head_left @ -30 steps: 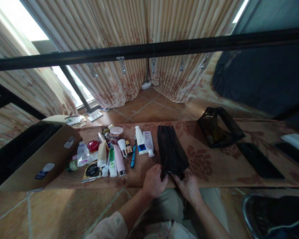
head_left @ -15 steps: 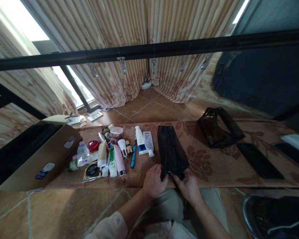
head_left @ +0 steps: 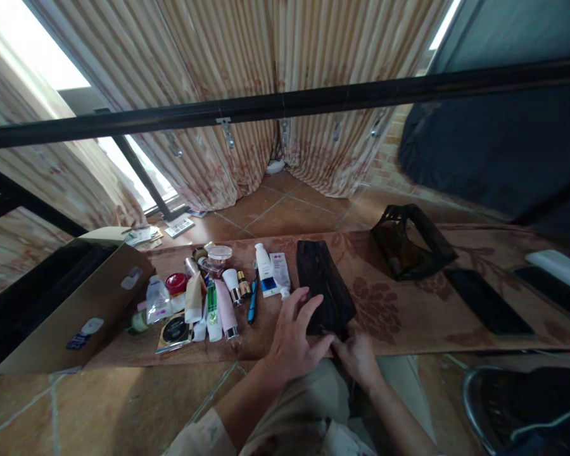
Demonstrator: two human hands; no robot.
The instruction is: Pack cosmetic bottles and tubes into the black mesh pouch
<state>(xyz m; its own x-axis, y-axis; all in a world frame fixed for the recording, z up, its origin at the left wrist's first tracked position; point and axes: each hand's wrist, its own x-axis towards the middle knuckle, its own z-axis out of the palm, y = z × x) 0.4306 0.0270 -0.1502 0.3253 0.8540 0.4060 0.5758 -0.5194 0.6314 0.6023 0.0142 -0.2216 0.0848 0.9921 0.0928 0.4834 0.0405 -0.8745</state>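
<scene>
A black zippered pouch [head_left: 323, 282] lies in front of me on the patterned cloth [head_left: 384, 316]. My right hand [head_left: 358, 354] grips the pouch's near right corner, fingers closed on it. Beside its left edge my left hand [head_left: 297, 339] is raised with fingers spread, holding nothing. A pale tube [head_left: 280, 272] and a white bottle with a blue base [head_left: 265, 269] lie just beyond my left fingers. Left of them are a blue and black toothbrush [head_left: 253, 301], a small gold and black bottle [head_left: 243, 284], a pink tube [head_left: 225, 307] and a red-lidded jar [head_left: 176, 283].
Far left stands an open cardboard box [head_left: 80, 304] with dark contents. A black see-through bag [head_left: 411, 244] stands at right, near a dark phone [head_left: 489, 301]. A black metal bar [head_left: 266, 107] crosses ahead of the curtains [head_left: 209, 57]. A black-seated stool [head_left: 527, 405] is at lower right.
My left hand has let go of the pouch's near edge, lifted and spread its fingers at the left side. My right hand still holds the near corner. The view has shifted slightly.
</scene>
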